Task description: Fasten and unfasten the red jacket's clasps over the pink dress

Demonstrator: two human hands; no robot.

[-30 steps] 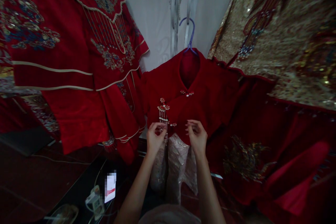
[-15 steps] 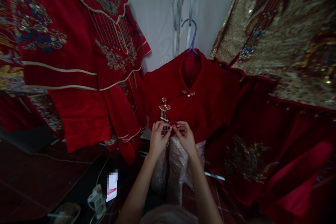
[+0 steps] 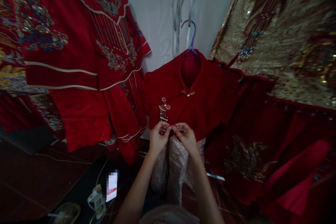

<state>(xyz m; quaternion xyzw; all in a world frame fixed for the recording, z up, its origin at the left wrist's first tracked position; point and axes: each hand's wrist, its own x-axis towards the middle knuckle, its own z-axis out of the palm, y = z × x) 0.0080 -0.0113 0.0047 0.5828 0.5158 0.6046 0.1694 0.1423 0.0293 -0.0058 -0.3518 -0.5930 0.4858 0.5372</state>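
Observation:
A red short-sleeved jacket [image 3: 210, 94] with a stand collar hangs in front of me on a purple hanger [image 3: 192, 38]. Low on its front, my left hand [image 3: 159, 136] and my right hand [image 3: 186, 135] meet with thumbs and fingers pinched. Between their fingertips is a small beaded button fastener [image 3: 172, 126], partly covered by them. Just above my left hand sits a beaded tassel ornament [image 3: 164, 107]; a second beaded fastener [image 3: 188, 93] lies below the collar. Beneath the jacket hangs shiny pale pink material [image 3: 178, 154].
Embroidered red garments [image 3: 78, 42] hang at the left. A sequinned gold garment [image 3: 283, 56] and dark red skirt-like cloth [image 3: 252, 122] are at the right. A lit phone [image 3: 112, 187] and a white power strip [image 3: 97, 201] with cords are at lower left.
Both hands stay at the same fastener. Their fingertips have drawn slightly closer together and cover more of it. The jacket hangs almost unmoved.

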